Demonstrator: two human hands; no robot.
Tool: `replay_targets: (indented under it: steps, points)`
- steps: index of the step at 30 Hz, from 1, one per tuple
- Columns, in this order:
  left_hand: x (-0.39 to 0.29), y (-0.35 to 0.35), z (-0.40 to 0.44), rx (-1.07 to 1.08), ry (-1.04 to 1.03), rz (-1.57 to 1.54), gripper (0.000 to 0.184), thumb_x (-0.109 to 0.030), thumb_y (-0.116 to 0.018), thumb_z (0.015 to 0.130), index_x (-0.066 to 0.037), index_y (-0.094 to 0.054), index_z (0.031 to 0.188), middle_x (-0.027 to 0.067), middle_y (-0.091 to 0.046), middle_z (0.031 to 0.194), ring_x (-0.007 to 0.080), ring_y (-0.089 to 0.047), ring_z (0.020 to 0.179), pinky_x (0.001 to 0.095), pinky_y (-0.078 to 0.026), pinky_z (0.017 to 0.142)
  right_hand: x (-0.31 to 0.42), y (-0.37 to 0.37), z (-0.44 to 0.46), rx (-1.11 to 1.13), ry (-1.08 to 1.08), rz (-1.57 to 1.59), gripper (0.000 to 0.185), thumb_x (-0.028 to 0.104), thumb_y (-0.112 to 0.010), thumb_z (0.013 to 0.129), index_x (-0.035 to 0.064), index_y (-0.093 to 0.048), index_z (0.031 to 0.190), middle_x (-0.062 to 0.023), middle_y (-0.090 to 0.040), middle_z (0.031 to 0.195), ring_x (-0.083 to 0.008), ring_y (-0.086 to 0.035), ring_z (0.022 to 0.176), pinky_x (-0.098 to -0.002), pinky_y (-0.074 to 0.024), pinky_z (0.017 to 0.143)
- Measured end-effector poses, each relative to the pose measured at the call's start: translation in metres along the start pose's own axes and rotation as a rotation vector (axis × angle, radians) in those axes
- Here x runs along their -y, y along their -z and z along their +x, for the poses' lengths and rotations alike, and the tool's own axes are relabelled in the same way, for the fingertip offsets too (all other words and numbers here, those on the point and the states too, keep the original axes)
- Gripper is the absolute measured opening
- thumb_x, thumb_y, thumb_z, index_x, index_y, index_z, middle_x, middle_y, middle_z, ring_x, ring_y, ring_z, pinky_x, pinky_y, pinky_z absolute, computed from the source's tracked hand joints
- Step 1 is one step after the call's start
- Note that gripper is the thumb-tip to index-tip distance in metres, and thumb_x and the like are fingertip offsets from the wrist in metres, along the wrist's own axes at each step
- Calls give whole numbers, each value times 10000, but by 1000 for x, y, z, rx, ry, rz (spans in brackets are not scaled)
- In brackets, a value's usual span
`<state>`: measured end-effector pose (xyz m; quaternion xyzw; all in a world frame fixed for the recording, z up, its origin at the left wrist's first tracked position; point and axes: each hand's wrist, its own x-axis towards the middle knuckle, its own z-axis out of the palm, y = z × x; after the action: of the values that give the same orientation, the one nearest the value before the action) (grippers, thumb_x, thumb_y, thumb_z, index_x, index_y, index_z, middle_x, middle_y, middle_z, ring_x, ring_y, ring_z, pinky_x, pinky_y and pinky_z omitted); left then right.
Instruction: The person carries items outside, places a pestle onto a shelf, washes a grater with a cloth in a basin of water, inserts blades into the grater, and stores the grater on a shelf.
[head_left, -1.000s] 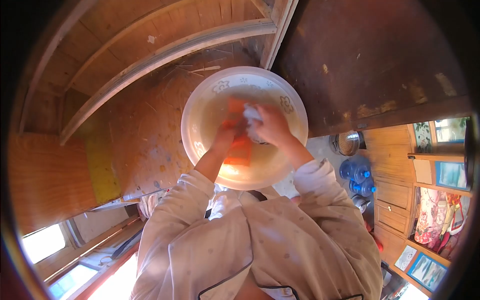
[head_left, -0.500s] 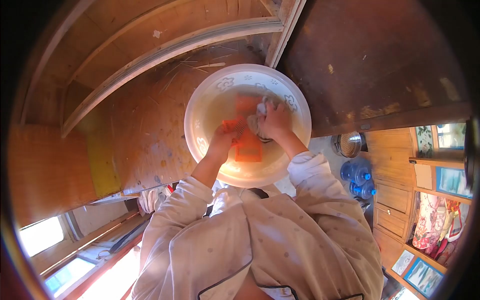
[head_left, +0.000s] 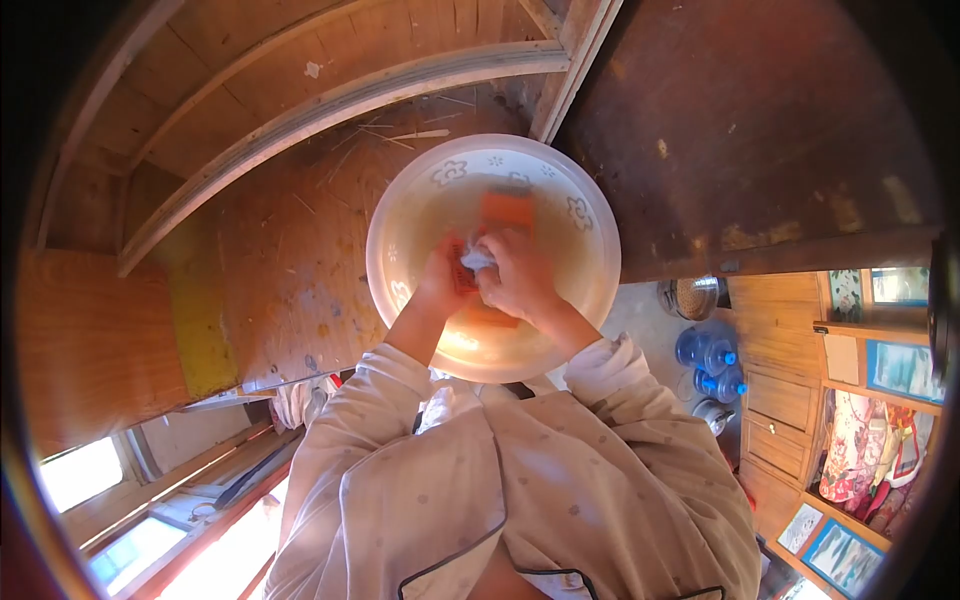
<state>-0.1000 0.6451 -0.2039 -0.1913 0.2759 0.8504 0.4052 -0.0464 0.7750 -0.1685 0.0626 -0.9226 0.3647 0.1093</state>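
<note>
A large white basin (head_left: 395, 200) with grey flower prints on its inner wall holds cloudy water. Inside it, my left hand (head_left: 440, 275) is closed on an orange-red slotted piece (head_left: 464, 272), whose full shape is partly hidden by my fingers. My right hand (head_left: 518, 275) is wrapped round a wet whitish cloth (head_left: 478, 259) and presses it against that piece. Beneath both hands, a flat orange piece (head_left: 508, 208) lies in the water; its middle is covered by my right hand.
The basin stands beside a worn wooden surface (head_left: 290, 260) with a curved wooden frame (head_left: 350, 95) behind. A dark brown panel (head_left: 760, 120) rises at the right. Large blue water bottles (head_left: 706, 348), a round metal pot (head_left: 690, 297) and wooden cabinets (head_left: 780, 395) are farther right.
My right hand has moved left with the cloth, from the basin's right side to the slotted piece in my left hand. The left hand stays nearly in place.
</note>
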Motion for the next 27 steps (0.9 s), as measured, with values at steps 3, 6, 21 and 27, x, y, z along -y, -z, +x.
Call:
replay_targets:
  steps: [3, 6, 21, 27]
  points:
    - [-8, 38, 15, 281, 155, -93, 377, -383, -372, 946, -84, -565, 1070, 62, -606, 1022, 190, -590, 913, 348, -483, 809, 14, 3, -6, 104, -38, 16, 318, 86, -602, 715, 45, -549, 1026, -151, -562, 984, -336, -540, 917, -417, -449, 799]
    - [-4, 16, 8, 238, 99, -42, 400, -385, -375, 952, -71, -563, 1113, 71, -604, 1070, 211, -570, 993, 366, -458, 872, -13, -14, 1, -103, -51, 131, 347, 123, -637, 712, 37, -552, 1037, -153, -575, 961, -330, -558, 900, -397, -461, 784]
    - [-1, 5, -10, 76, 72, -33, 256, -246, -448, 935, -79, -570, 1086, 84, -620, 993, 206, -594, 921, 357, -495, 785, 10, 0, 3, -31, -142, 102, 308, 205, -657, 711, 40, -609, 966, -154, -618, 874, -330, -598, 811, -383, -481, 709]
    - [-13, 7, -11, 273, 38, -152, 304, -277, -379, 954, -91, -525, 1144, 145, -585, 1072, 280, -568, 960, 402, -485, 790, -7, 26, 4, -51, -519, 512, 277, 242, -590, 785, 43, -606, 976, -158, -639, 948, -339, -611, 833, -420, -471, 755]
